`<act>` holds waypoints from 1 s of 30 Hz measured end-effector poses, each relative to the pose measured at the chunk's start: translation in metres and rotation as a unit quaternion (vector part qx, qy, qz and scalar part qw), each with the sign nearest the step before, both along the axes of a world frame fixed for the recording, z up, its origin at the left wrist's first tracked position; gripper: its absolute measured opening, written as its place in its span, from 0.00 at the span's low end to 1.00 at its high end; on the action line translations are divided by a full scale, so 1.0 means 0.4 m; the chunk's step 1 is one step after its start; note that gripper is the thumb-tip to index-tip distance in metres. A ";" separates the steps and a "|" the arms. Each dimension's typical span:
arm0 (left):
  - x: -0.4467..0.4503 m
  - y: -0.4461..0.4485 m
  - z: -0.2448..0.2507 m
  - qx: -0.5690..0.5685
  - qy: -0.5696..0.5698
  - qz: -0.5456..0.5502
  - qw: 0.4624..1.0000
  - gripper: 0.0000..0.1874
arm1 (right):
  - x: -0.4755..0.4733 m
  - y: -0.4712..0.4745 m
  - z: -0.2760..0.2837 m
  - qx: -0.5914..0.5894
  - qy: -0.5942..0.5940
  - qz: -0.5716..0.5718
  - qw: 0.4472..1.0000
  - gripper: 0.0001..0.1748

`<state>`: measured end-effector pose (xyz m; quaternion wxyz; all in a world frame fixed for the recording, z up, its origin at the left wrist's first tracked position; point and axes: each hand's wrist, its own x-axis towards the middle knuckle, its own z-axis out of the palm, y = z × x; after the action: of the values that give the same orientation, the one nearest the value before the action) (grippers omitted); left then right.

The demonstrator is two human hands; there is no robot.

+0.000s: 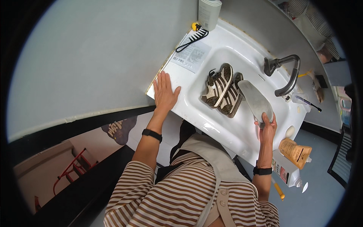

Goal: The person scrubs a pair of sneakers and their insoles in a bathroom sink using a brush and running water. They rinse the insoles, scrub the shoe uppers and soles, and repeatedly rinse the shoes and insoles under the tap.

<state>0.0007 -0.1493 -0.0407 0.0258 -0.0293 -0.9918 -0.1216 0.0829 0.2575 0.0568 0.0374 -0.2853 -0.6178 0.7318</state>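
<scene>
My right hand [267,125] grips one end of a grey shoe insole [255,99] over the right part of the white sink basin [235,52]. Two striped sneakers [219,86], brown and cream, lie against each other in the basin, and the insole's far end overlaps the right-hand one. Flat on the sink's left rim rests my left hand [164,95], palm down, holding nothing. Beyond it on the rim are a clear printed packet [192,56] and a black wide-toothed comb [195,37].
A curved metal faucet [293,68] rises at the back right, beside a clear cup with a toothbrush [307,102]. A bar of soap [289,131], an orange tube [296,153] and a white bottle [287,170] are at the right edge. A grey container [209,14] stands at the back.
</scene>
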 end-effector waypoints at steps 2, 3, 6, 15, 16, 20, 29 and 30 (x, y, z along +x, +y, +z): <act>0.033 -0.002 -0.002 0.002 0.022 -0.004 1.000 0.40 | 0.019 0.008 0.001 -0.004 -0.003 -0.016 1.000 0.22; 0.044 0.001 -0.003 -0.001 0.031 -0.002 1.000 0.40 | 0.029 0.013 0.001 -0.009 0.003 -0.018 1.000 0.23; 0.051 0.017 -0.009 0.005 0.031 0.001 1.000 0.39 | 0.054 0.028 0.000 0.005 -0.020 -0.051 0.999 0.22; -0.119 0.067 -0.028 0.018 0.054 -0.033 0.998 0.41 | 0.092 0.072 -0.004 0.005 -0.006 -0.059 0.998 0.23; -0.125 0.074 -0.026 0.016 0.053 -0.035 0.998 0.41 | 0.095 0.074 -0.003 0.014 -0.015 -0.069 0.997 0.23; -0.097 0.109 -0.015 -0.006 0.033 -0.055 0.998 0.40 | 0.104 0.075 -0.002 0.015 -0.022 -0.067 0.997 0.23; 0.033 0.262 0.013 0.242 -0.065 -0.208 0.946 0.32 | 0.092 0.078 -0.009 -0.030 -0.007 -0.075 0.997 0.22; 0.036 0.300 0.019 0.285 -0.004 -0.233 0.930 0.30 | 0.093 0.080 -0.007 -0.023 -0.010 -0.081 0.996 0.22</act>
<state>0.0150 -0.0292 -0.0333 0.0000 -0.2504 -0.8807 -0.4020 0.1202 0.2896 0.0539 0.0839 -0.3423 -0.5761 0.7375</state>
